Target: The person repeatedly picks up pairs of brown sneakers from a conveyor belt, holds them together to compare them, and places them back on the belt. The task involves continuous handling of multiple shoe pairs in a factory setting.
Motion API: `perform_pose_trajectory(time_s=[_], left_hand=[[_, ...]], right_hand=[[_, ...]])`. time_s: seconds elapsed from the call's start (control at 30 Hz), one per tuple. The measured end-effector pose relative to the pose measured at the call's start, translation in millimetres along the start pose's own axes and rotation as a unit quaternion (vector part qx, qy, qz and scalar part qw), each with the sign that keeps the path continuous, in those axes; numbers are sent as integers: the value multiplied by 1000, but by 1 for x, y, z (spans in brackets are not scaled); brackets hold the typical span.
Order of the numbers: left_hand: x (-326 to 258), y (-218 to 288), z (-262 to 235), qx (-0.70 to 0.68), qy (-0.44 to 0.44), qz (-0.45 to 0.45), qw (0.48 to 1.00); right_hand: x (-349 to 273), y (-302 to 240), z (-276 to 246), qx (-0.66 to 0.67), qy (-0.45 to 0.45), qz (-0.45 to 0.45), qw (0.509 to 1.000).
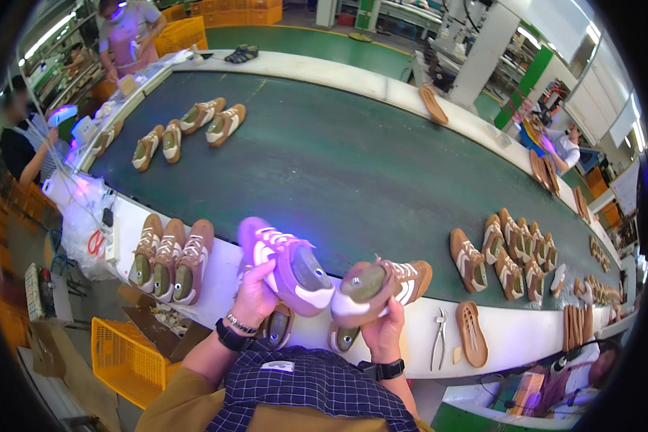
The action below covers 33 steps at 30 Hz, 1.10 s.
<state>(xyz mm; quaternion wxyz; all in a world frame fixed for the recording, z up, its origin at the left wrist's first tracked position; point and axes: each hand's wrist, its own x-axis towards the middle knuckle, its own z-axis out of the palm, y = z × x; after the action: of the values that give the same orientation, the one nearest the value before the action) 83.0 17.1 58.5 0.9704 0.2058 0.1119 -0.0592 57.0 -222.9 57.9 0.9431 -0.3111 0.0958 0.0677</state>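
Note:
My left hand grips a sneaker with white stripes, tinted purple by light falling on it. In my right hand is a brown sneaker with white stripes, tilted with its heel toward me. Both have a dark green last inside, and their heels are close together above the white bench edge. Below them, two more shoes are partly hidden: a left one and a right one. To the right of my right hand lie metal pliers and a brown sole.
Three brown sneakers stand on the bench at left. A green conveyor belt ahead carries several sneakers at right and others at far left. A yellow crate sits below the bench. Other people work around the line.

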Motion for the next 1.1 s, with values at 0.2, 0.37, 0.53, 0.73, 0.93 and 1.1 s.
perform_pose_trajectory(time_s=[0.2,0.37,0.53,0.73,0.93,1.1], left_hand=[[88,40,-6,-13,-104,-101,989],[162,57,-98,515,92,65,850],[152,46,-84,603,-41,-156,781],[135,43,-47,547,-59,-193,812],[104,40,-46,624,-11,-97,775],[38,23,-63,782,-119,36,611]], right_hand=[[-1,1,1,3,-25,109,994],[6,10,-35,-13,16,159,987],[3,-7,-26,22,42,210,977],[82,-21,-6,19,-42,223,974],[288,-13,64,31,-133,82,987],[268,14,63,-171,-23,101,980]])
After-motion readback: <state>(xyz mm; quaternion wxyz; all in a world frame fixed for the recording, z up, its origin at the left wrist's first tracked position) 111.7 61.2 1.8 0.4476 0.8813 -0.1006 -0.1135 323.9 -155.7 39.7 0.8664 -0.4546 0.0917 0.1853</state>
